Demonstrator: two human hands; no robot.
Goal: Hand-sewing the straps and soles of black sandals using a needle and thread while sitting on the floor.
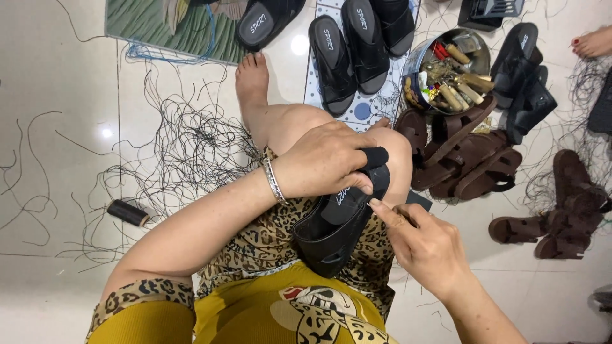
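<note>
A black slide sandal (335,229) rests on my lap against my knee. My left hand (325,160) grips its strap from above, with a black cover on one fingertip and a silver bracelet at the wrist. My right hand (424,245) is at the sandal's right edge, fingers pinched together with the forefinger touching the strap; whatever it pinches is too small to make out.
Black sandals (350,48) lie on a dotted mat ahead. A round metal tin of tools (449,70) stands beside brown sandals (465,159). Loose black thread (191,140) litters the white tile floor, with a black spool (127,213) at left. Another person's foot (593,43) shows top right.
</note>
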